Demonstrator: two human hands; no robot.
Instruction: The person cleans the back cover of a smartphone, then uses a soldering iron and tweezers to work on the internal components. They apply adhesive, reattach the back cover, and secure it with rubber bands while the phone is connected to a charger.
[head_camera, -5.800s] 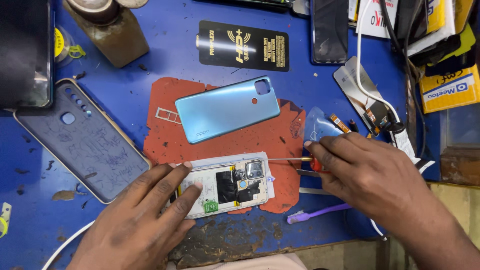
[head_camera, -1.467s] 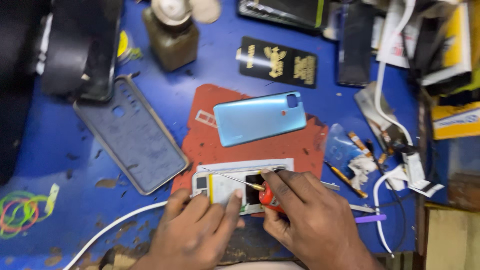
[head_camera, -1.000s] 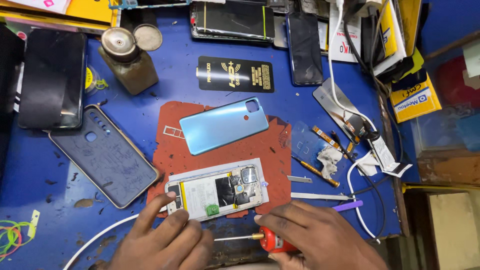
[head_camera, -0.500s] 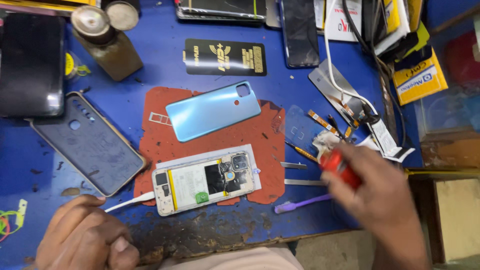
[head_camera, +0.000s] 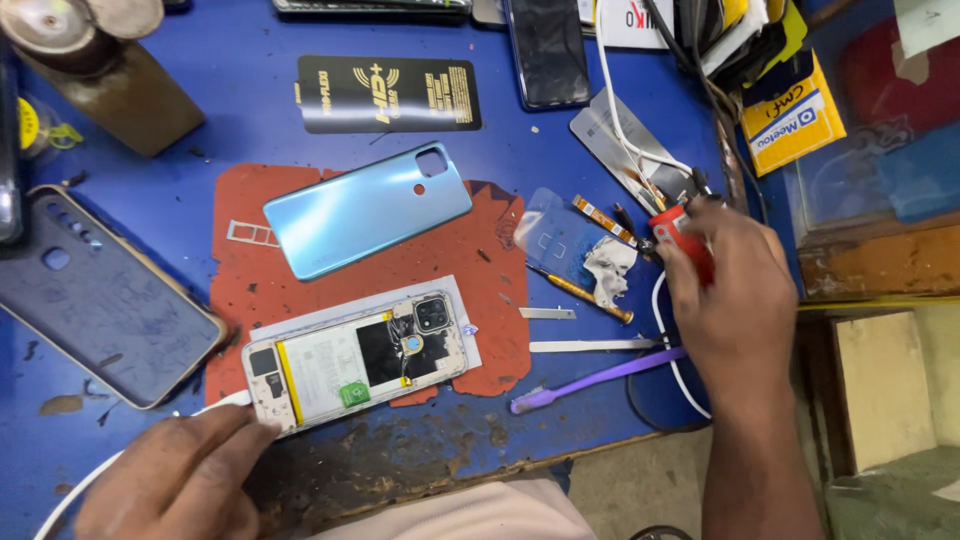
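Head view: right hand (head_camera: 735, 290) fingers grip red screwdriver (head_camera: 682, 240); left hand (head_camera: 185, 475) lies open beside opened phone (head_camera: 355, 358).

Worn on the head, looking steeply down onto a blue workbench (head_camera: 150, 200) from close above. Tilted slightly, so the bench's front edge runs from lower left up toward the right. Near enough that the red mat (head_camera: 480, 290) fills the frame's middle. Left hand (head_camera: 180, 480) cut off at the bottom edge; right hand (head_camera: 730, 300) right of centre. One view only, nothing shared.
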